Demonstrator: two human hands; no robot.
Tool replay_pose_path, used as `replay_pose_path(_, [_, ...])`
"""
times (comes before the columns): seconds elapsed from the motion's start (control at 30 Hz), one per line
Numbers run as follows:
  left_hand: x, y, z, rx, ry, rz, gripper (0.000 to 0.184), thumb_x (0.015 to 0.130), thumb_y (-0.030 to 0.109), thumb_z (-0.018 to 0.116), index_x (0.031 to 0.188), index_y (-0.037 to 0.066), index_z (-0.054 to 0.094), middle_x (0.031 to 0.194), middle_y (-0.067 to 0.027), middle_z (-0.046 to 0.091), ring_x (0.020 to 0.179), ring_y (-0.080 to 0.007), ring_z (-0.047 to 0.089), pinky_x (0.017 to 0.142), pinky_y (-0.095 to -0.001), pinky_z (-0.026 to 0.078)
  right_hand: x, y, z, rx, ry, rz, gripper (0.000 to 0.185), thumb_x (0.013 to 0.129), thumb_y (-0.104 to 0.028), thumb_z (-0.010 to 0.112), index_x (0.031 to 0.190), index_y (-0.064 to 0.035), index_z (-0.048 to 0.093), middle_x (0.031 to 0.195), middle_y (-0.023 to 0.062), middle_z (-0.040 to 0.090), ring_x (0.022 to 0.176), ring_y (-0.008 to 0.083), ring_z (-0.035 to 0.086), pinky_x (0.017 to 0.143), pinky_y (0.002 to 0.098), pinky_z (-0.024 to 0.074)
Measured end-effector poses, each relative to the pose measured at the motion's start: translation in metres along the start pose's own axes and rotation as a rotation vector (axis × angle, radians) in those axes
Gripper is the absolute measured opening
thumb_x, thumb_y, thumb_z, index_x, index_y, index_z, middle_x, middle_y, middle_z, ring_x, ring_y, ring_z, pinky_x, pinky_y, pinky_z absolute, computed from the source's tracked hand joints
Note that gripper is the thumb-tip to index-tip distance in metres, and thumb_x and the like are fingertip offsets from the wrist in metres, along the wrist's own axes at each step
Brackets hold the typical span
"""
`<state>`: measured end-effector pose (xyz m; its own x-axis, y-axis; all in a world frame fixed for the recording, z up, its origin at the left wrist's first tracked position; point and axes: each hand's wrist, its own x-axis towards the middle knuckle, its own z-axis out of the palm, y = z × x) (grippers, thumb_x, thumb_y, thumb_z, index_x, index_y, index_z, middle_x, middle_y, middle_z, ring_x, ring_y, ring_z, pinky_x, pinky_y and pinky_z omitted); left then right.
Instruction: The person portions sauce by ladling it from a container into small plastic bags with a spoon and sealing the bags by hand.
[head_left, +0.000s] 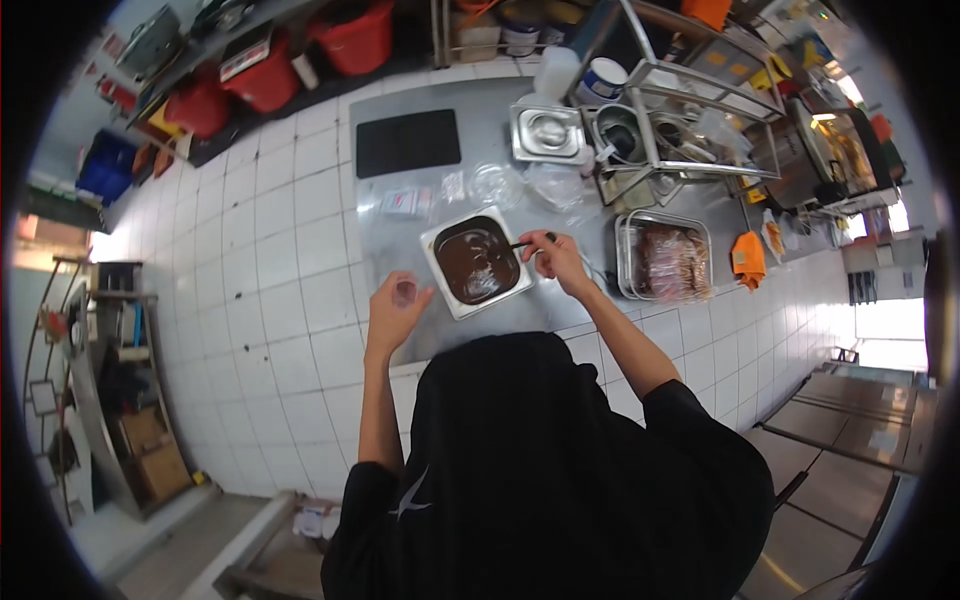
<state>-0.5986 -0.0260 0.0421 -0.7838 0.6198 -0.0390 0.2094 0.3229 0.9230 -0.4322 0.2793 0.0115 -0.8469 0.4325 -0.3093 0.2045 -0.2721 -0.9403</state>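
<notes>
A steel pan [450,297] of smooth dark brown sauce [474,262], which looks like melted chocolate, stands on the metal table in front of me. At its left side my left hand [397,318] is closed around a small clear plastic cup [405,291]. My right hand [557,262] pinches the black handle of a utensil [521,244] at the pan's right rim. The utensil's far end is hidden or too small to make out, so I cannot tell its kind.
On the steel table [400,345] lie a black mat [408,142] and clear plastic bags [555,187]. A plastic-wrapped tray [672,260] sits to the right, near an orange cloth [748,260]. A metal rack [690,78] rises at the back right, beside a lidded steel container [548,133].
</notes>
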Motion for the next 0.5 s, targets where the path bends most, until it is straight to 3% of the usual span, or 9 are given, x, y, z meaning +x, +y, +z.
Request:
replay_pose_path(0.13, [0.003,0.008,0.000,-0.110,0.002,-0.010,0.025,0.087,0.020,0.080,0.100,0.004,0.065,0.087,-0.0028,0.065,0.081,-0.0110,0.061,0.074,-0.0283,0.051,0.008,0.019,-0.009,0.373,0.072,0.058,0.032,0.104,-0.026,0.052,0.113,0.0028,0.062,0.078,0.0087,0.067,0.046,0.0099,0.044,0.041,0.0259,0.0267])
replay_pose_path(0.5, [0.032,0.012,0.016,-0.049,0.038,0.177,0.020,0.086,0.013,0.078,0.099,0.003,0.065,0.090,-0.0068,0.064,0.080,-0.0152,0.062,0.074,-0.0293,0.051,-0.024,-0.021,-0.008,0.619,0.090,-0.080,0.024,0.105,-0.025,0.050,0.109,-0.0026,0.059,0.078,0.0111,0.066,0.047,0.0136,0.044,0.046,0.0278,0.0310])
